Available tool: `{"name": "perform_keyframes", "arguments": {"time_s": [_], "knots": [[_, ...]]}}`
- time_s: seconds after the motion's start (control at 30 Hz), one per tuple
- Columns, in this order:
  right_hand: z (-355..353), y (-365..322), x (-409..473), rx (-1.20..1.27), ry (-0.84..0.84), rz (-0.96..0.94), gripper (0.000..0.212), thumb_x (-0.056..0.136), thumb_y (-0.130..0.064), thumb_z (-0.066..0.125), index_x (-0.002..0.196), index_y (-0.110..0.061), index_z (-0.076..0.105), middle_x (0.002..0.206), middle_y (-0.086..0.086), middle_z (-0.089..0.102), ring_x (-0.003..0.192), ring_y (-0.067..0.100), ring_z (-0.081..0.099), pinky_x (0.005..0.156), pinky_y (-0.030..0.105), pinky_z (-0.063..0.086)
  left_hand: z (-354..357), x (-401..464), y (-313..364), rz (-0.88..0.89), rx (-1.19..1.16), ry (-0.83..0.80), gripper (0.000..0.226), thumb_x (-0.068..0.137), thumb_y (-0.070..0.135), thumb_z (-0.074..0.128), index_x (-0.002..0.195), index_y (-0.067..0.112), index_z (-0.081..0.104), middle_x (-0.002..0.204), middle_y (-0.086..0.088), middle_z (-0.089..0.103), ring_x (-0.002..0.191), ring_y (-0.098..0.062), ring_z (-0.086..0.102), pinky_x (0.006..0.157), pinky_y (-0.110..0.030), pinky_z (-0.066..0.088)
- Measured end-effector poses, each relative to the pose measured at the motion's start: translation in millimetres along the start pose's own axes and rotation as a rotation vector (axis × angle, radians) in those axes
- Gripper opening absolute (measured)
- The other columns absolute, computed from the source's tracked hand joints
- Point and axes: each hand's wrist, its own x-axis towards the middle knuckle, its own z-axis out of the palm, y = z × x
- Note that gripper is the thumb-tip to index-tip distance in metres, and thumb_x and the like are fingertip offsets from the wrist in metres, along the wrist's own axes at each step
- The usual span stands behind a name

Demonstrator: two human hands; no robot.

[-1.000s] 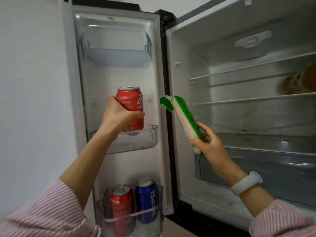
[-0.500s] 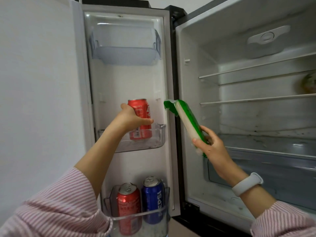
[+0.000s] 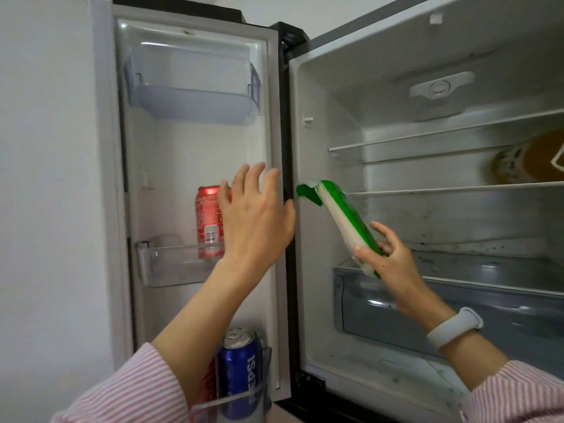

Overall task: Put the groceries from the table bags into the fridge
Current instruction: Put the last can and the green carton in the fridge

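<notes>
An open white fridge [image 3: 323,270]. A red aluminium cola can [image 3: 208,225] stands upright in the fridge door's clear plastic middle shelf [image 3: 171,265]. The left hand [image 3: 256,219] is beside the can, fingers spread and holding nothing. The right hand [image 3: 392,265] grips a long green-and-white plastic packet [image 3: 341,218], tilted, in front of the fridge's interior.

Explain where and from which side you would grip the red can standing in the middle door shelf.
Grip the red can round its upper body, coming from the front: it stands upright, and the middle door shelf walls in only its base. The left hand is open beside it.
</notes>
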Motion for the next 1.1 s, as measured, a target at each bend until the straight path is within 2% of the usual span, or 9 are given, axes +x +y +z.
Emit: {"name": "perform_keyframes", "arguments": {"time_s": [0.1,0.3,0.4,0.63,0.77,0.83,0.9,0.97,1.1], "knots": [[-33.8,-3.4,7.0,-0.032,0.092,-0.011,0.057,0.079,-0.011,0.067,0.13,-0.021,0.043,0.11,0.011,0.058,0.091,0.021,0.059,0.06,0.014,0.048,25.2,-5.3,31.3,0.033,-0.145,-0.023,0.048,0.081,0.031,0.049,0.123,0.01,0.052,0.131,-0.014,0.051,0.125,-0.032,0.043,0.103,-0.052,0.035],[-103.0,-21.2,25.8,-0.364,0.352,-0.078,0.049,0.074,-0.012,0.07,0.121,-0.013,0.055,0.106,0.005,0.058,0.097,0.021,0.056,0.083,0.035,0.049,84.2,7.3,86.5,0.065,-0.331,-0.178,0.046,0.089,0.029,0.049,0.132,0.015,0.042,0.138,-0.005,0.042,0.13,-0.021,0.034,0.104,-0.037,0.029],[-131.2,-35.9,48.2,-0.579,0.488,-0.117,0.043,0.071,-0.016,0.07,0.114,-0.013,0.062,0.101,0.008,0.064,0.095,0.026,0.06,0.082,0.039,0.05,119.3,23.9,111.7,0.089,-0.367,-0.249,0.046,0.09,0.03,0.046,0.134,0.016,0.039,0.139,-0.005,0.04,0.13,-0.022,0.033,0.102,-0.037,0.029],[-170.7,-31.7,116.1,-1.022,0.615,-0.218,0.051,0.072,-0.032,0.069,0.118,-0.012,0.06,0.119,0.017,0.061,0.105,0.034,0.057,0.088,0.044,0.048,211.7,71.6,150.7,0.211,-0.436,-0.287,0.048,0.094,0.037,0.04,0.138,0.018,0.035,0.144,-0.007,0.036,0.133,-0.024,0.03,0.106,-0.042,0.026],[-187.2,-35.3,153.3,-1.269,0.538,-0.155,0.052,0.074,-0.046,0.063,0.117,-0.016,0.061,0.114,0.015,0.06,0.1,0.034,0.056,0.084,0.044,0.049,256.9,93.9,166.0,0.263,-0.464,-0.235,0.045,0.096,0.042,0.031,0.137,0.023,0.039,0.144,-0.004,0.039,0.133,-0.022,0.032,0.108,-0.043,0.024],[-192.3,-36.8,167.1,-1.335,0.482,-0.095,0.054,0.073,-0.053,0.063,0.113,-0.017,0.063,0.111,0.013,0.06,0.098,0.033,0.057,0.083,0.043,0.05,274.8,100.3,172.1,0.266,-0.494,-0.212,0.051,0.093,0.046,0.023,0.127,0.024,0.053,0.133,-0.005,0.053,0.124,-0.024,0.045,0.102,-0.043,0.03],[-195.0,-34.5,178.0,-1.334,0.478,-0.027,0.051,0.072,-0.049,0.066,0.111,-0.016,0.065,0.112,0.014,0.061,0.101,0.035,0.057,0.084,0.041,0.05,287.5,101.6,178.0,0.249,-0.506,-0.1,0.051,0.087,0.046,0.026,0.099,0.023,0.071,0.102,-0.005,0.071,0.097,-0.026,0.063,0.086,-0.04,0.04],[-197.7,-28.7,188.6,-1.372,0.471,0.017,0.044,0.074,-0.043,0.067,0.108,-0.015,0.066,0.115,0.015,0.06,0.102,0.036,0.057,0.085,0.04,0.049,294.5,101.1,181.7,0.219,-0.477,0.009,0.043,0.085,0.041,0.037,0.075,0.022,0.074,0.073,-0.001,0.073,0.069,-0.025,0.066,0.073,-0.035,0.042],[-196.8,-21.8,200.4,-1.395,0.412,0.043,0.039,0.083,-0.039,0.06,0.111,-0.011,0.061,0.129,0.015,0.041,0.104,0.038,0.053,0.092,0.039,0.045,299.8,99.7,184.2,0.197,-0.451,0.089,0.04,0.084,0.039,0.042,0.064,0.021,0.071,0.063,0.002,0.07,0.059,-0.023,0.061,0.066,-0.032,0.035]]}}
